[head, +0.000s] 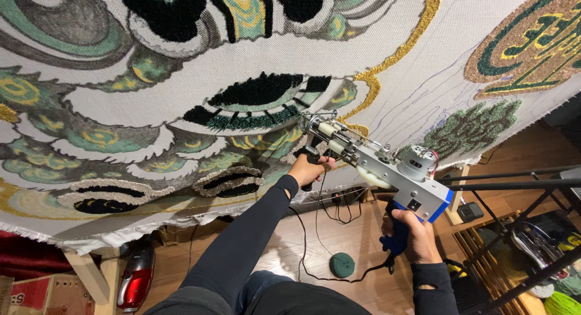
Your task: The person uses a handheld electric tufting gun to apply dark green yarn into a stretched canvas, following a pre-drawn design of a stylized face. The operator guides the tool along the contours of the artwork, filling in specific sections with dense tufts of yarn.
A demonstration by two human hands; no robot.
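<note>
A silver and blue tufting gun [387, 170] is pressed with its needle end against a large stretched cloth [423, 67] bearing a half-tufted pattern in green, black, gold and grey. My left hand [310, 168] grips the gun's front handle, close to the cloth. My right hand [413, 235] holds the blue rear grip below the motor. A dark yarn strand runs from the gun down to a green yarn ball [342, 265] on the wooden floor.
A wooden frame leg [91, 269] stands at lower left beside a red and silver appliance [135, 282] and a cardboard box [36, 294]. Black metal bars [514, 182] and a rack with yarn are at right. Cables trail across the floor.
</note>
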